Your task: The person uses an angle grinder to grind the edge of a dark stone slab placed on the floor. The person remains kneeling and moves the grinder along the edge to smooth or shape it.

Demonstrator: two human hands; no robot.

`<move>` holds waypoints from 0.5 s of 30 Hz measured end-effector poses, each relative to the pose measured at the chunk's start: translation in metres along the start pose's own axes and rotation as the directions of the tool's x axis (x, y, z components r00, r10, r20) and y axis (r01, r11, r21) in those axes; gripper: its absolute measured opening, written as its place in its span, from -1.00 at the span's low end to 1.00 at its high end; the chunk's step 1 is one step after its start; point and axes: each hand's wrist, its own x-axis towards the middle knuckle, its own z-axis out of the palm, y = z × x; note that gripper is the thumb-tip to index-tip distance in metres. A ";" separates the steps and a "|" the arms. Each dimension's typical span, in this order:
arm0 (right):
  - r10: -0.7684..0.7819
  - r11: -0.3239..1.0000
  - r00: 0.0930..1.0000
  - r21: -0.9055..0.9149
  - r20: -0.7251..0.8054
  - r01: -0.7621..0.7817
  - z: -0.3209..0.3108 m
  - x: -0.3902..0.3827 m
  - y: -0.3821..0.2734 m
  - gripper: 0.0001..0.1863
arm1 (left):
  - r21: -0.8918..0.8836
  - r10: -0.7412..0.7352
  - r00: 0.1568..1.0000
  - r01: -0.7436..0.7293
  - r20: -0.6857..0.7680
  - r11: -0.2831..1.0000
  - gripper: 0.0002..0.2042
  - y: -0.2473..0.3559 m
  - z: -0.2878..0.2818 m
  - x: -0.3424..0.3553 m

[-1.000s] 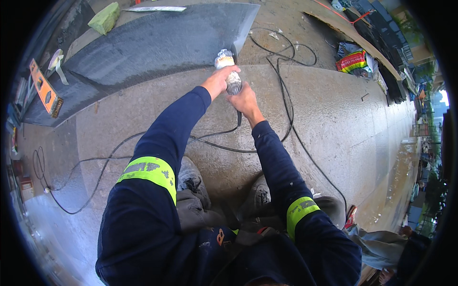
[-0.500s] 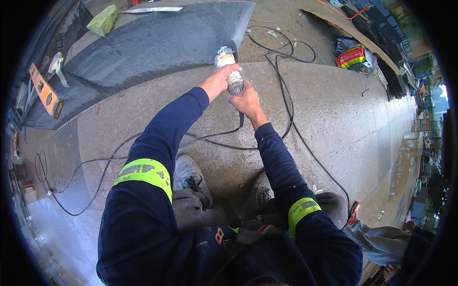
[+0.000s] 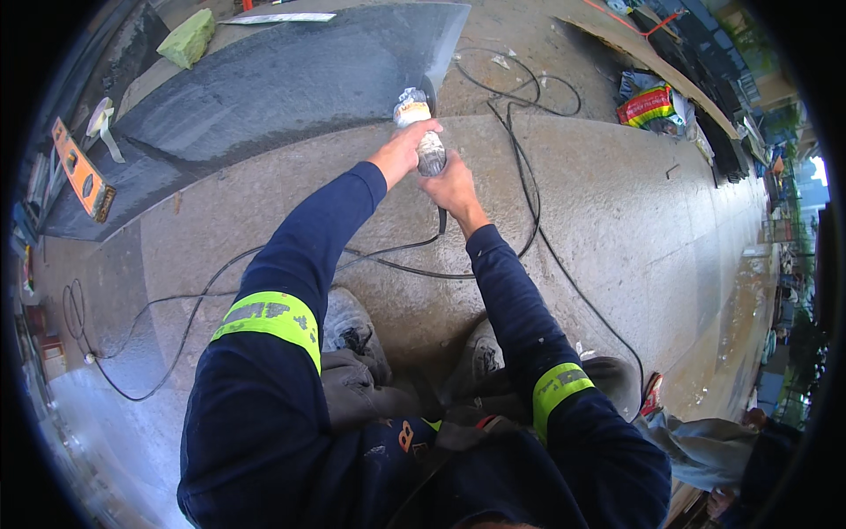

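Note:
My left hand (image 3: pixel 404 152) is closed round the body of a dusty, white-wrapped power tool (image 3: pixel 414 113), apparently an angle grinder. My right hand (image 3: pixel 449 185) grips its rear end, lower down, where a black cord (image 3: pixel 441 225) hangs out. The tool's dark disc (image 3: pixel 428 88) is at the right end of a long dark grey slab (image 3: pixel 291 79), beside its pale angled edge. Whether the disc touches the slab is hard to tell.
An orange level (image 3: pixel 84 169), a tape roll (image 3: pixel 100 119) and green foam (image 3: pixel 185 42) lie on the left. Cables (image 3: pixel 546 242) loop over wet paving (image 3: pixel 634 291). Cardboard (image 3: pixel 652 62) and a colourful bag (image 3: pixel 646 106) sit upper right. Another person's leg (image 3: pixel 687 454) shows lower right.
The view has shifted slightly, so the slab sits a little higher in the picture. Both hands and the tool have barely moved, staying at the slab's right end.

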 end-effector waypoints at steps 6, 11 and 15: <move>-0.006 0.999 1.000 -0.045 0.019 0.007 0.008 0.014 0.004 -0.25 | -0.013 0.021 1.000 -0.021 -0.023 1.000 -0.71 -0.005 -0.010 0.024; -0.012 0.998 1.000 -0.057 0.021 0.014 0.010 0.020 0.005 -0.22 | -0.033 0.021 1.000 -0.020 0.012 0.999 -0.71 -0.005 -0.014 0.035; 0.009 0.999 1.000 -0.053 0.029 -0.008 0.005 0.015 0.000 -0.20 | -0.031 0.013 1.000 -0.013 0.004 0.999 -0.71 -0.003 -0.012 0.028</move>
